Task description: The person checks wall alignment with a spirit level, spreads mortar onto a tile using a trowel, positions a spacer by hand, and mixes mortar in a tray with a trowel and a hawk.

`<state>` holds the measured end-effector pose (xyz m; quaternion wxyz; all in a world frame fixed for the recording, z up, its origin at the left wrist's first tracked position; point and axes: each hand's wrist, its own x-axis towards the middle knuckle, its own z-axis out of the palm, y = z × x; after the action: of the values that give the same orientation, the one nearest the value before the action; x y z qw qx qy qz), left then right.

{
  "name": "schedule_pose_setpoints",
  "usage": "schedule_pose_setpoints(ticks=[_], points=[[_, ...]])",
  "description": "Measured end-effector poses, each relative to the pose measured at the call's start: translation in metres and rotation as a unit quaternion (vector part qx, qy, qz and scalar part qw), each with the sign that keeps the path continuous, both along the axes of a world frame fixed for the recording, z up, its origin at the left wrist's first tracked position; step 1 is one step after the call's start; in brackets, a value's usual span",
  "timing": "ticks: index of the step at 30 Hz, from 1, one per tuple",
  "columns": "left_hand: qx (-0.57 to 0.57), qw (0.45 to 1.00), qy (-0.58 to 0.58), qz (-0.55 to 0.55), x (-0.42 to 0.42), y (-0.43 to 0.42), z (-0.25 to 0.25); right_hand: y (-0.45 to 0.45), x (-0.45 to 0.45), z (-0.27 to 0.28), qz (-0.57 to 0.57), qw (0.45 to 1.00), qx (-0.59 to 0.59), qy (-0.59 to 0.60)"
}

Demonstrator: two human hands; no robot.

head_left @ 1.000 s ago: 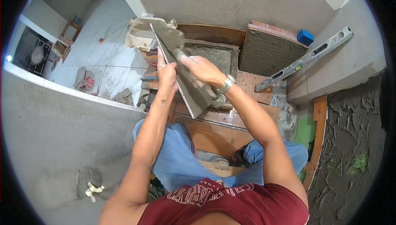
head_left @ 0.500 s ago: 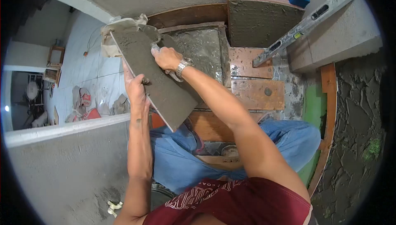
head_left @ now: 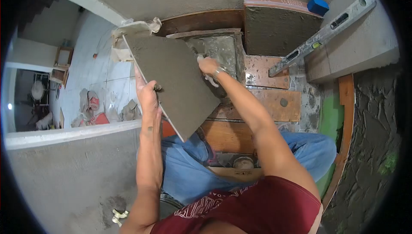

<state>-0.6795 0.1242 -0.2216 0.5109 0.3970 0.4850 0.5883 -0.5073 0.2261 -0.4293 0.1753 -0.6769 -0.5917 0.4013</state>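
The left hand (head_left: 147, 97) grips a large, flat, square tile coated with smooth grey mortar (head_left: 176, 79), its fingers behind the left edge and its thumb over the face, a mortar clump beside the thumb. The tile is tilted. Just past its right edge, the right hand (head_left: 209, 65) clasps a pale-handled tool (head_left: 212, 80), mostly hidden. Beyond the right fingers lies a shallow, rough-rimmed tray of wet mortar (head_left: 204, 32); farther right of them, an upright, mortar-faced tile stack (head_left: 279, 30) and a long, leaning, grey metal spirit level (head_left: 326, 34).

board (head_left: 264, 105) w/ mortar blob (head_left: 283, 102), tiled flr (head_left: 116, 89) w/ sack (head_left: 92, 101)
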Motion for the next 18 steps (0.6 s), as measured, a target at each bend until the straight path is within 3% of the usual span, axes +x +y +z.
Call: schedule_pose_setpoints(ticks=[1,4,6,9,11,14,18], points=[[-0.004,1.000,0.012,0.000,-0.002,0.004,-0.004,-0.013,0.002,0.024,-0.033,0.998,-0.041,0.046],[0.027,1.000,0.003,-0.010,-0.007,0.010,-0.011,-0.065,0.003,0.126,0.023,0.988,-0.005,0.154],[0.052,0.999,0.003,-0.015,-0.006,0.013,-0.013,-0.090,-0.011,0.156,0.039,0.976,0.092,0.193],[0.060,0.998,0.007,-0.013,-0.009,0.011,-0.017,-0.108,-0.029,0.194,0.090,0.973,0.107,0.185],[0.058,0.998,-0.026,-0.002,0.003,0.005,-0.012,-0.105,-0.033,0.190,0.065,0.983,0.111,0.130],[0.047,0.999,0.009,-0.008,-0.008,0.005,-0.021,-0.083,-0.020,0.165,0.036,0.986,-0.057,0.153],[-0.004,1.000,0.023,0.012,0.002,-0.005,-0.002,-0.050,-0.015,0.045,-0.035,0.976,-0.138,0.166]])
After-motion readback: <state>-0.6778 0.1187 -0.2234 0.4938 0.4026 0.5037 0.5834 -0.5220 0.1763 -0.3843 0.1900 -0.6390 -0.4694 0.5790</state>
